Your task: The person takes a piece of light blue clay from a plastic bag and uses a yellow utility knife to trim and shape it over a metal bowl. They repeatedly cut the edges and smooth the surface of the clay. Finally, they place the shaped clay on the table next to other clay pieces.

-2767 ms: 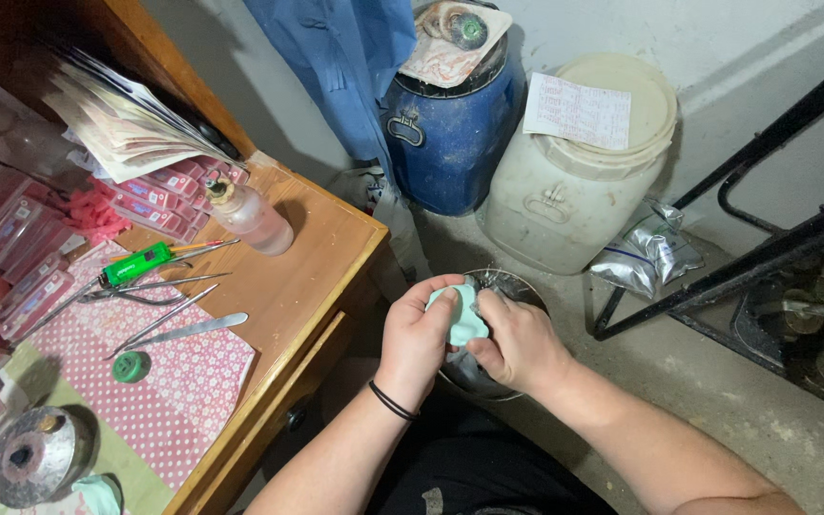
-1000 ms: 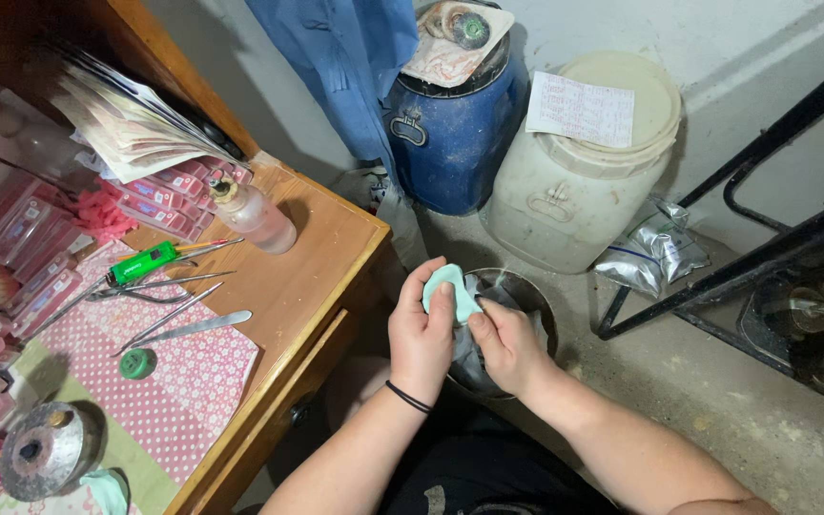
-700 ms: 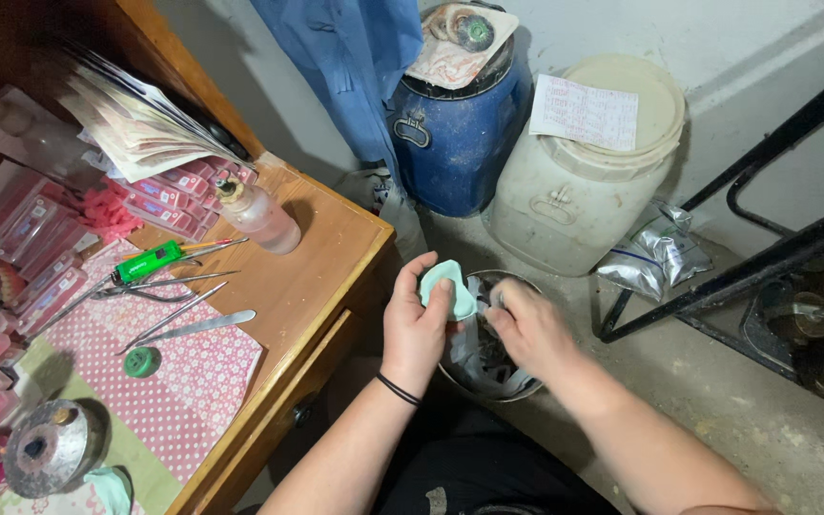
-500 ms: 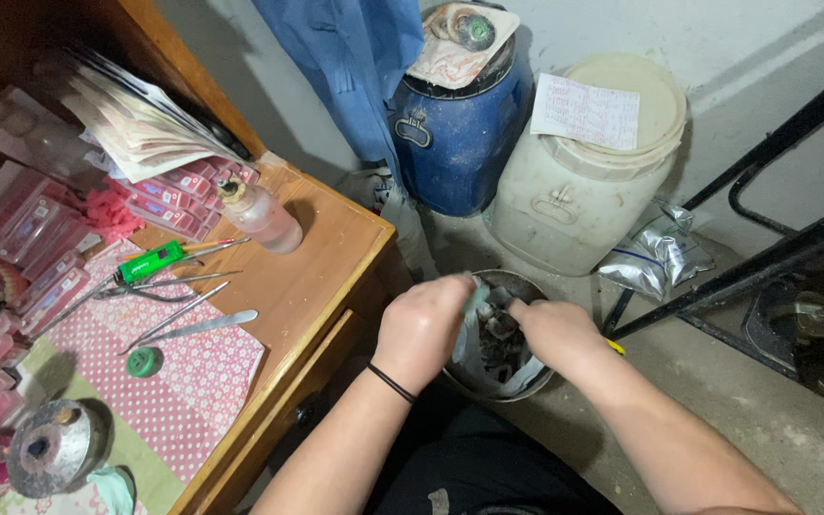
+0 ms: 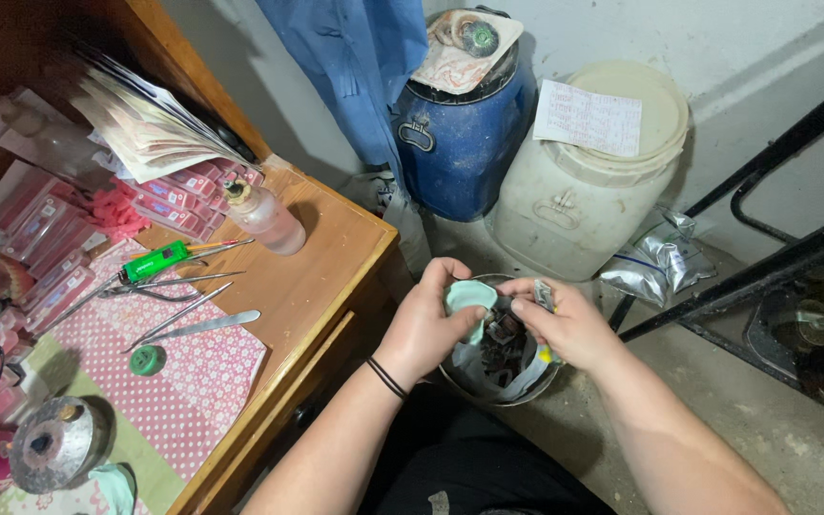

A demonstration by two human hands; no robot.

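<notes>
Mid-frame, over the bowl (image 5: 474, 377) — left hand (image 5: 426, 324) pinching the green cloth (image 5: 469, 296), right hand (image 5: 569, 324) closed on some small item, perhaps paper. Wiping seemingly unfinished — bowl full of bits.

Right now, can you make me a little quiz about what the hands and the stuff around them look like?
1. True or false: the left hand holds a pale green cloth.
2. What do both hands hover over? A) the blue barrel B) a metal bowl C) the clear bottle
3. Fill in: the green-handled tool lies on the wooden ____.

Key:
1. True. The cloth is bunched in the left grip, close to the right hand.
2. B. The bowl sits low, below the desk edge, with dark small parts inside.
3. Desk, beside tweezers on a pink dotted mat.
</notes>
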